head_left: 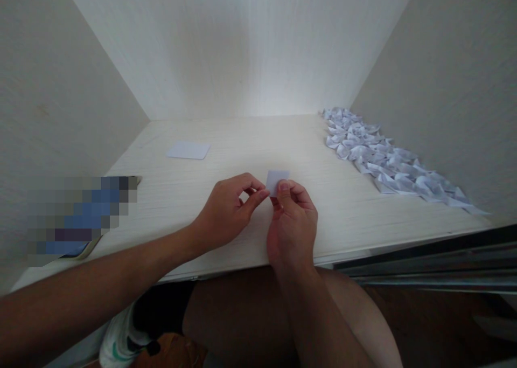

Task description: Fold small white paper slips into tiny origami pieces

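A small, roughly square piece of white paper (277, 179) is held above the front middle of the table, and it looks folded. My right hand (293, 220) grips its lower right part, thumb on top and fingers curled beneath. At the paper's lower left corner, my left hand (230, 209) pinches with thumb and index finger. The paper's underside is hidden by the fingers.
A flat stack of white paper (189, 150) lies at the back left. Many folded white paper pieces (371, 151) line the right wall. A blurred-out phone-like device (92, 212) rests at the left. Walls enclose the white table (250, 136) on three sides.
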`<state>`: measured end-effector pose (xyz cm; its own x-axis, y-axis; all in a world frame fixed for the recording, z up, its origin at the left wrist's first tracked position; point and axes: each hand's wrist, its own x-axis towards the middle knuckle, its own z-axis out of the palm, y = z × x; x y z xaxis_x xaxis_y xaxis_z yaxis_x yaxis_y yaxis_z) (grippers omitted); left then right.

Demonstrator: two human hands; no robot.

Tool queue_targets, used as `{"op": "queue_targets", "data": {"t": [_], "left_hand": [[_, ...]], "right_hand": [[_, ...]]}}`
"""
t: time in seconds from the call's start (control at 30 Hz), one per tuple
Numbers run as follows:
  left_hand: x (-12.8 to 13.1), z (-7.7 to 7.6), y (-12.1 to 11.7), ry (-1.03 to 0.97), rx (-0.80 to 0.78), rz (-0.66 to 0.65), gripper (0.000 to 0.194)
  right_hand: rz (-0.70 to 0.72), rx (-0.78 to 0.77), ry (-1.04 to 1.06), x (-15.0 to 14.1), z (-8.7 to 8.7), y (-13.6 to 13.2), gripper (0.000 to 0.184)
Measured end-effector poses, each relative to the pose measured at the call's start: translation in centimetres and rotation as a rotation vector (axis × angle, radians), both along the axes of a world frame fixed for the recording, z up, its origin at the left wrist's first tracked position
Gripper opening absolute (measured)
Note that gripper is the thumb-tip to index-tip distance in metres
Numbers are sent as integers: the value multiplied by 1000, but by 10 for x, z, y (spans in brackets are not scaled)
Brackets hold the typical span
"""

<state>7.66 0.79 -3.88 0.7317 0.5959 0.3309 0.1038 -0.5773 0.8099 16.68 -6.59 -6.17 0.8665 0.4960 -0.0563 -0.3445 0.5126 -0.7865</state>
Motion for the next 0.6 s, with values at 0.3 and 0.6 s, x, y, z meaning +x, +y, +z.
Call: {"op": "queue_targets", "data": {"t": [0.3, 0.6], "left_hand": [[0, 2, 0, 14, -7, -32, 15], [-1, 2, 0, -14, 266, -82, 25]], "right_hand": [[-16, -17, -12, 1, -3, 1, 20], [72, 12, 39, 10, -4, -1, 24]]}}
